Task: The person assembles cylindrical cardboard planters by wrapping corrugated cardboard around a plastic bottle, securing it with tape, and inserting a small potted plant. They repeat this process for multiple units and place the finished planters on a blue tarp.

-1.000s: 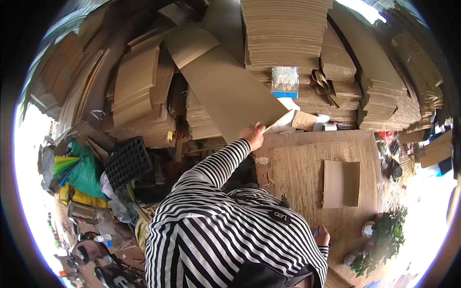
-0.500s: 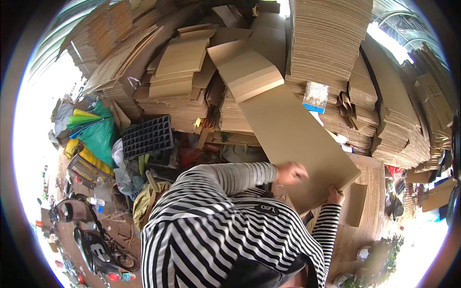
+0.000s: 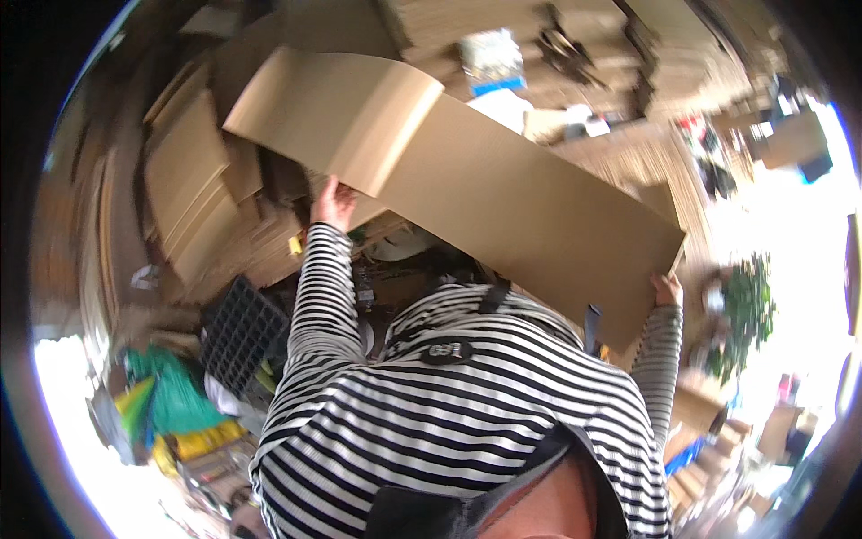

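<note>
A long brown cardboard sheet [image 3: 539, 193] slants in front of me from the upper left to the lower right. Across its far left part lies a curved, layered section of cardboard [image 3: 337, 108], blurred by motion. My left hand [image 3: 334, 205] grips the near edge beside that layered part, thumb up and the other fingers partly hidden underneath. At the right end, my right hand [image 3: 666, 289] holds the sheet's corner, its fingers closed around the edge.
Flat cardboard pieces [image 3: 189, 175] are stacked at the left. A black seedling tray [image 3: 244, 332] and a green bag [image 3: 180, 395] lie lower left. Beyond the sheet sits a clear bag with a blue base [image 3: 492, 61]. A leafy plant [image 3: 750, 301] stands at the right.
My left hand has moved from above the sheet's near end to its left edge, gripping it. The right hand still holds the corner. The view has turned, and surroundings have shifted and blurred.
</note>
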Motion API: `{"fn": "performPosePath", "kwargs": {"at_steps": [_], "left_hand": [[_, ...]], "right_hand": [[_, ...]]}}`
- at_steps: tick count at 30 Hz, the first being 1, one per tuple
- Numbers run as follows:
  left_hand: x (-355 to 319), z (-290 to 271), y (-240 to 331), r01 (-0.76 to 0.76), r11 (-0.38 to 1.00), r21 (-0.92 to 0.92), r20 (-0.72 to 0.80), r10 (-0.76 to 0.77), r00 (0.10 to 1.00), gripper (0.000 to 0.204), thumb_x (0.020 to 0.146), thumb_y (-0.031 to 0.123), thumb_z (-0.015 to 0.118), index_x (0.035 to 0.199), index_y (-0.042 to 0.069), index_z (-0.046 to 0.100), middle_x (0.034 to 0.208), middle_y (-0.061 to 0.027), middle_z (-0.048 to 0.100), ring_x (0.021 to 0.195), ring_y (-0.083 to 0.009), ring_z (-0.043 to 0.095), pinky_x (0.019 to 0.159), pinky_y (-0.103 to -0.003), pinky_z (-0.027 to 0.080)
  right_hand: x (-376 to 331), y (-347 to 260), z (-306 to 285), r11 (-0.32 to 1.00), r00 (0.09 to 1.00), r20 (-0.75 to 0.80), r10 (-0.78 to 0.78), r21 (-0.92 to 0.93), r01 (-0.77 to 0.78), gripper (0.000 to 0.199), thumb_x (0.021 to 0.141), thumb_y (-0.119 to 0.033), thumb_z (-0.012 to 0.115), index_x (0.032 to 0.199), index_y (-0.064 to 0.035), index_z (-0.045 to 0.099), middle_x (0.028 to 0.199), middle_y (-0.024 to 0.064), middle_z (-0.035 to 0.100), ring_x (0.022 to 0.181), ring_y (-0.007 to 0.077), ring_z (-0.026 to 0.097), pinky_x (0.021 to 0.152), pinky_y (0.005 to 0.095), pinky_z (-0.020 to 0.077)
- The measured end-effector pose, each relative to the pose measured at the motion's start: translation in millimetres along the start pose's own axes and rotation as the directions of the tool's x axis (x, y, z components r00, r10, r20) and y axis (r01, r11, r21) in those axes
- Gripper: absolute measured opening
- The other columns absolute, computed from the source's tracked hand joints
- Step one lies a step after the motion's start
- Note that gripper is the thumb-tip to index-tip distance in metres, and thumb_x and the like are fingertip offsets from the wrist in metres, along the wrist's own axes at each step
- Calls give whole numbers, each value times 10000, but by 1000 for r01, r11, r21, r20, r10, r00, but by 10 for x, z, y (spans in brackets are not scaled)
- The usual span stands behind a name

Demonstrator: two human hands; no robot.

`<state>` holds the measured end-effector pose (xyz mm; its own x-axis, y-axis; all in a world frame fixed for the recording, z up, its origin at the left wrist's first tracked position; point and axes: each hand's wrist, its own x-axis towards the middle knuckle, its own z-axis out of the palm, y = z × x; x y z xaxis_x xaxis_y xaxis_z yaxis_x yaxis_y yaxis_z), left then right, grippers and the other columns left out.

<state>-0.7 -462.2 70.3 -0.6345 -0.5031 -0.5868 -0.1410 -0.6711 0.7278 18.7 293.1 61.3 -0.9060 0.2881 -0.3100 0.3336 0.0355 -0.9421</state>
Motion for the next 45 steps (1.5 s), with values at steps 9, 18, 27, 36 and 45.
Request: {"fn": "performPosePath", "kwargs": {"at_steps": [9, 18, 27, 36, 45], "left_hand": [[607, 50, 276, -47, 993, 104, 154, 30, 988, 327, 862, 289, 777, 1034, 90, 582, 926, -32, 570, 862, -167, 537, 862, -383, 470], [392, 727, 534, 77, 988, 134, 152, -97, 984, 303, 868, 325, 736, 1063, 152, 581, 966, -17, 579, 961, -201, 546, 931, -503, 404], [-2060, 1098, -1111, 143, 945, 294, 744, -320, 587, 458, 867, 87, 742, 1300, 100, 590, 1263, -66, 629, 1204, -240, 568, 1036, -466, 452], [-2766, 3107, -1587, -824, 528, 207, 962, -261, 74, 376, 921, 250, 713, 1173, -12, 617, 1006, -93, 694, 983, -167, 633, 842, -325, 533], [-1683, 7701, -2193, -909, 108, -403, 889, 281, -361, 451, 1006, 430, 444, 1161, 60, 649, 1133, -190, 675, 1088, -360, 615, 910, -471, 480]], "right_hand": [[-687, 853, -385, 985, 975, -142, 169, 0, -171, 358, 853, 12, 649, 1210, -6, 634, 1145, 67, 677, 1013, 189, 627, 924, 337, 489], [-1377, 438, -57, 963, 962, -230, -144, 192, 190, 327, 892, 47, 640, 1217, 15, 631, 1158, 41, 676, 1030, 145, 625, 918, 285, 495], [-2709, -19, -945, 959, 917, -336, -217, 104, 265, 328, 905, 66, 610, 1231, 39, 610, 1154, 34, 672, 1050, 121, 610, 935, 263, 480], [-3339, -7, -1016, 891, 705, -706, -60, 280, 357, 291, 912, -7, 647, 1194, 60, 624, 1139, 85, 673, 1011, 167, 637, 888, 291, 517], [-1655, -379, -327, 886, 628, -772, 98, 355, 299, 301, 945, -178, 666, 1149, 41, 641, 1093, 108, 677, 947, 188, 651, 829, 336, 545]]}}
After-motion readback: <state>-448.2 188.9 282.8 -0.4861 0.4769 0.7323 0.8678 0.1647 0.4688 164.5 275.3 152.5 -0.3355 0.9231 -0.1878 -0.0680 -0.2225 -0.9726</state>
